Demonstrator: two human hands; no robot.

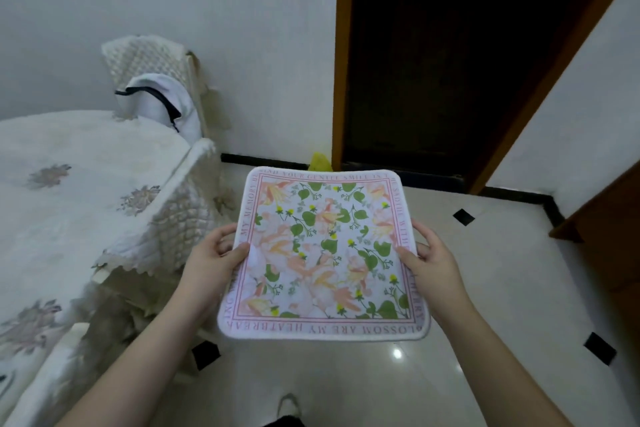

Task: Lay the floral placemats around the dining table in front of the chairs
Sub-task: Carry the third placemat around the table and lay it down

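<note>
**Two hands, one floral placemat held flat above the floor**

Both hands grip a single floral placemat by its opposite side edges. The left hand pinches the left edge about halfway along, thumb pressed on the printed top face and the other fingers curled underneath. The right hand mirrors it on the right edge, thumb on top near the pink border, fingers wrapped below. Neither hand is spread wide; each is closed narrowly round the cloth.

The placemat is roughly square with rounded corners, so it has no clear long axis. It lies almost level, printed face up, its far edge towards the dark doorway and its near edge towards the person. Lettering runs round the pink border; the line along the near edge reads upside down from this view. Green leaves, peach flowers and small yellow blooms fill the middle.

The mat hangs in the air over the pale tiled floor, touching nothing but the hands. To its left, apart from it, stands the dining table under a white quilted cloth with faded flower motifs. A chair with a quilted cover stands at the table's far side, a white garment draped over its back. A small yellow object shows just beyond the mat's far edge, by the door frame.
</note>
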